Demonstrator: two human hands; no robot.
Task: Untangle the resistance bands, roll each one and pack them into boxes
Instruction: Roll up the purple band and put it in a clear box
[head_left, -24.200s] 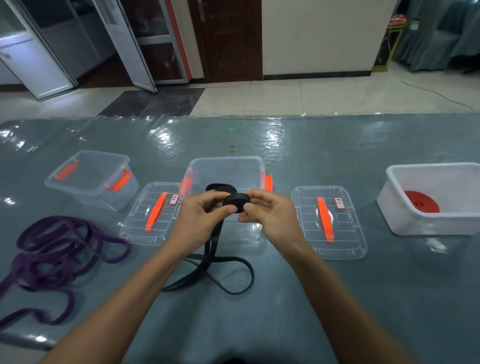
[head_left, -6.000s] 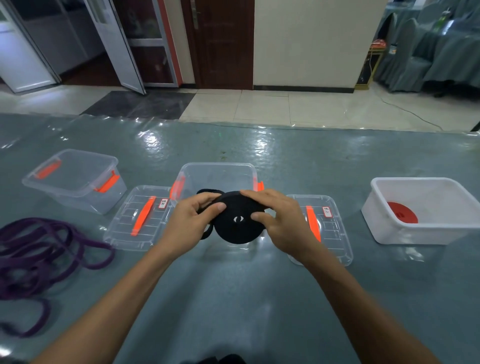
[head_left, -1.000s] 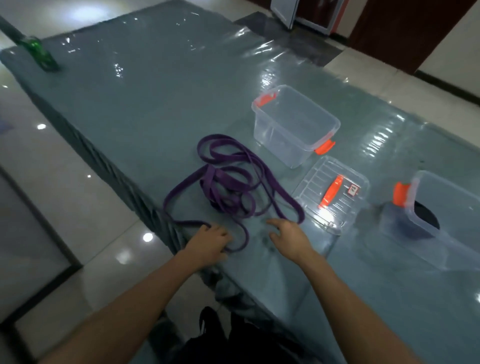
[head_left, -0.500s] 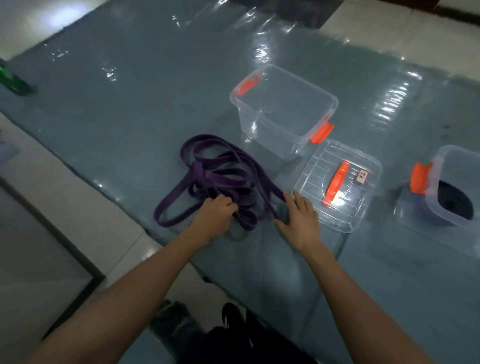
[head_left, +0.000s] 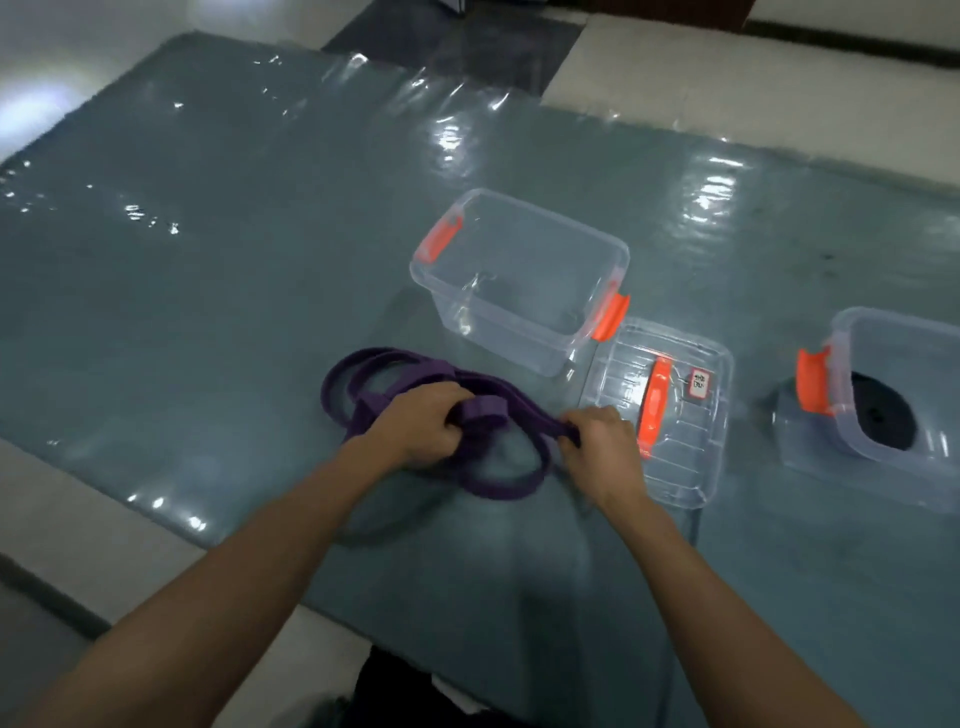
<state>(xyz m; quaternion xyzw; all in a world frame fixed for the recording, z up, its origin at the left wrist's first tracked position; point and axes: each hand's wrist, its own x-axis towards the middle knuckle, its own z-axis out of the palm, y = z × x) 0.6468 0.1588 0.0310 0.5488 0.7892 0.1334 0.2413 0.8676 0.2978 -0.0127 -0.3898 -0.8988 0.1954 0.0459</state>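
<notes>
A tangled purple resistance band (head_left: 363, 384) lies on the grey-green table near its front edge. My left hand (head_left: 421, 426) is closed around a bunch of its loops, and my right hand (head_left: 597, 447) pinches a strand stretched between the two hands. One loop hangs down below the hands. Behind the band stands an empty clear box (head_left: 519, 280) with orange latches. At the right edge a second clear box (head_left: 893, 395) holds the rolled black band (head_left: 883, 415).
A clear lid (head_left: 670, 415) with an orange handle lies flat just right of my right hand, touching the empty box. The table's front edge (head_left: 156, 514) runs diagonally at lower left, with floor beyond. The table surface is covered in glossy plastic.
Both hands have closed on the purple band and gathered it up; a strand is now pulled taut between them. The view has shifted, bringing the boxes closer to centre.
</notes>
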